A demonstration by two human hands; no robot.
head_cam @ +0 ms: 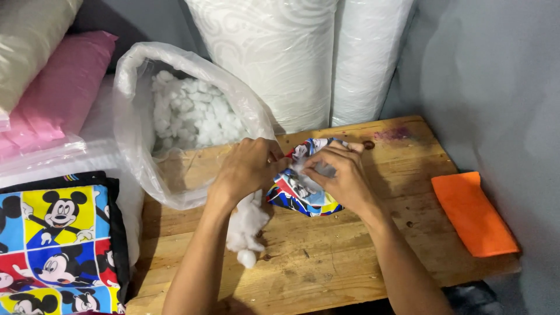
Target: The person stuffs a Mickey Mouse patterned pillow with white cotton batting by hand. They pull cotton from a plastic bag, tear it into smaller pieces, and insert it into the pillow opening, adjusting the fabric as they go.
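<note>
Wooden table [326,256] carried a printed cloth cover [300,195] beside the stuffing bag [175,116]; left hand [248,166] apparently pinched its opening, right hand [341,175] fingers pressed fluff [248,224] inside, keeping it open.

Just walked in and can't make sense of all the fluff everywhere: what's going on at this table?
A person is working white stuffing into a small cartoon-print fabric cover on the wooden table. The left hand grips the cover's edge with a clump of stuffing hanging below it; the right hand holds the cover from the other side, fingers at its opening. A clear plastic bag of stuffing stands open at the left, and an orange cloth lies at the right.
</note>
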